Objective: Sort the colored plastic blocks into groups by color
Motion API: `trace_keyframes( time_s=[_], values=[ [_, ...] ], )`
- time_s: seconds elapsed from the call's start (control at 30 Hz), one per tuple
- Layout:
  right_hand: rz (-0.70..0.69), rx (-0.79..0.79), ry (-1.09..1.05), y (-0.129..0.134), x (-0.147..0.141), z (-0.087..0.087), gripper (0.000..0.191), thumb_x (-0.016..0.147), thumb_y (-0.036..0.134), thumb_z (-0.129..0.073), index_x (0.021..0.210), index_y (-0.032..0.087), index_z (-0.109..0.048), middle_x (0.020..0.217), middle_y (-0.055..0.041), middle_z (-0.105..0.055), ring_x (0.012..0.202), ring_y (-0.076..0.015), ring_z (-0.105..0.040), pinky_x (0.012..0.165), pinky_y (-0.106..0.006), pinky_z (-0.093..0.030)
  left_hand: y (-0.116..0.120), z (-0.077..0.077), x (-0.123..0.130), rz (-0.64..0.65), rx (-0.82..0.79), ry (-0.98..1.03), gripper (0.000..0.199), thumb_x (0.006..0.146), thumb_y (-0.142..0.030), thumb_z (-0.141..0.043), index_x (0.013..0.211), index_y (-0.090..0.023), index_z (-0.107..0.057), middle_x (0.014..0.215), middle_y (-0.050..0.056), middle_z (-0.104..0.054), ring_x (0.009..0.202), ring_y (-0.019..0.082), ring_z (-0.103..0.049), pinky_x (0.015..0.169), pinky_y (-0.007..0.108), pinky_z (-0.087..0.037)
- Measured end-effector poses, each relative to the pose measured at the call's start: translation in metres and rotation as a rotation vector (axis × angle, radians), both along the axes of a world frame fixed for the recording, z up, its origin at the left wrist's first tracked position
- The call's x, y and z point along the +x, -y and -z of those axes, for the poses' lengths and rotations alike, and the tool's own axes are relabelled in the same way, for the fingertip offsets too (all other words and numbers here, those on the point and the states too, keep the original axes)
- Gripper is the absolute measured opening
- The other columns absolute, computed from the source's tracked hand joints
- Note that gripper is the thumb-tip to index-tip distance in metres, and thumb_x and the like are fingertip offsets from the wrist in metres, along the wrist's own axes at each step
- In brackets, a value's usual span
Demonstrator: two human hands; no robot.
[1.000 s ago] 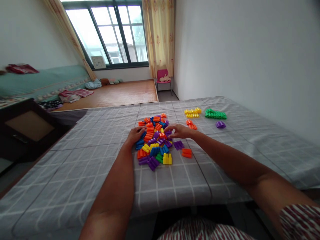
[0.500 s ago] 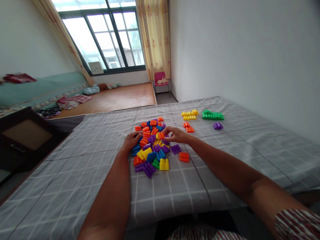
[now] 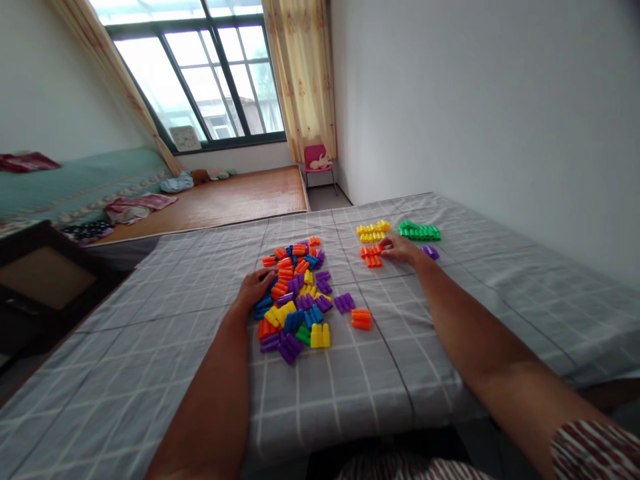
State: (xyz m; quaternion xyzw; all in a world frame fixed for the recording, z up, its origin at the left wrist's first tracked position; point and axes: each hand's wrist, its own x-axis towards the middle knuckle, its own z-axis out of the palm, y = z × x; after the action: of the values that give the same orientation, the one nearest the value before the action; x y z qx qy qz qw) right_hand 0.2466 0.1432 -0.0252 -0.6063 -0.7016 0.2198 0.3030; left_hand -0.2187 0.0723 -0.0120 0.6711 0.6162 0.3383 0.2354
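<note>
A mixed pile of plastic building blocks [image 3: 285, 291] in orange, purple, blue, yellow and green lies on the checked cloth. My left hand [image 3: 257, 288] rests against the pile's left edge, fingers stretched loosely over the blue blocks [image 3: 263, 307]. To the right, my right hand [image 3: 401, 249] pinches an orange block [image 3: 379, 249] at the small orange group [image 3: 373, 262]. Just behind that group lie rows of yellow blocks [image 3: 373, 231]. A green row [image 3: 420, 231] and a purple block [image 3: 430, 252] sit beyond my right hand, the purple one partly hidden by it.
A purple block [image 3: 345, 303] and an orange block [image 3: 361, 319] lie apart, right of the pile. The grey checked cloth [image 3: 165, 347] covers the table. A white wall [image 3: 475, 100] runs along the right; a pink chair [image 3: 315, 155] stands beyond the far edge.
My right hand has moved right from the pile to the orange group, carrying an orange block. My left hand stays at the pile's left edge. The view has shifted slightly.
</note>
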Motion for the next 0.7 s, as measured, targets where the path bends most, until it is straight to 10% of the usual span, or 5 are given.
trace_keyframes(
  time_s=[0.4, 0.7],
  values=[
    [0.089, 0.176, 0.149, 0.011, -0.034, -0.021, 0.026, 0.079, 0.017, -0.061, 0.104, 0.015, -0.067, 0.103, -0.0088, -0.071, 0.079, -0.0179, -0.066, 0.077, -0.03, -0.051, -0.005, 0.011, -0.004, 0.013, 0.038, 0.014, 0.049, 0.078, -0.052, -0.055, 0.105, -0.017, -0.075, 0.101, 0.006, -0.076, 0.094, 0.025, -0.067, 0.084, 0.031, -0.049],
    [-0.51, 0.277, 0.321, 0.029, -0.188, -0.048, 0.026, 0.082, 0.021, -0.064, 0.108, 0.018, -0.069, 0.105, -0.0074, -0.072, 0.09, -0.0178, -0.066, 0.086, -0.029, -0.048, -0.003, 0.012, -0.002, 0.02, 0.052, -0.019, 0.052, 0.084, -0.055, -0.047, 0.104, -0.016, -0.075, 0.098, 0.005, -0.076, 0.091, 0.022, -0.067, 0.075, 0.027, -0.047]
  ],
)
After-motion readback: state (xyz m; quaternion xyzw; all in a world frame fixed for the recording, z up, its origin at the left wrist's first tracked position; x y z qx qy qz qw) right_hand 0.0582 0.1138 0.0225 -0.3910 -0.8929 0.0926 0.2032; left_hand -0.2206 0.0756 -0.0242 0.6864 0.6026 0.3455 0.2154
